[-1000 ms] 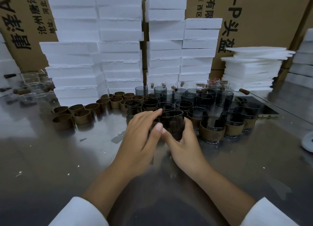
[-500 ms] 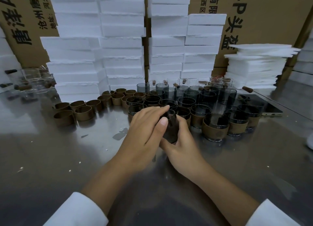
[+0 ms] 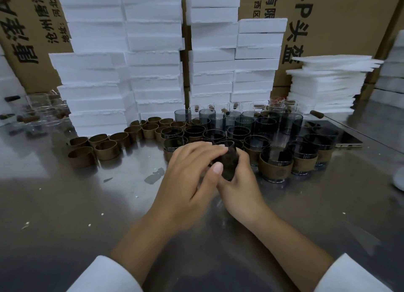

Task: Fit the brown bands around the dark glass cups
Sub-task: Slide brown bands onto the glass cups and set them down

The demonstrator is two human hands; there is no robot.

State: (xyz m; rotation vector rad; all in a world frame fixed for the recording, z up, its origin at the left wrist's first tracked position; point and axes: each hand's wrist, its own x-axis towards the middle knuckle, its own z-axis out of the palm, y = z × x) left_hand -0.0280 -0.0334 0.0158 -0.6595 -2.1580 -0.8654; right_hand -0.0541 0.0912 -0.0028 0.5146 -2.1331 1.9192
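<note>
Dark smoked-glass cup [image 3: 227, 160] | now tipped and lifted off your steel table [image 3: 65, 204], upright a second ago | your left hand [image 3: 188, 173] curls over it, right hand [image 3: 240, 184] cups it from beneath | brown band hidden; likely being seated.

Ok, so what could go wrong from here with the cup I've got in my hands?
The dark cup is tilted between your left hand and right hand. If your grip slips, the glass could drop onto the steel table. The banded cups stand packed close behind your hands, so a nudge might knock them together.
</note>
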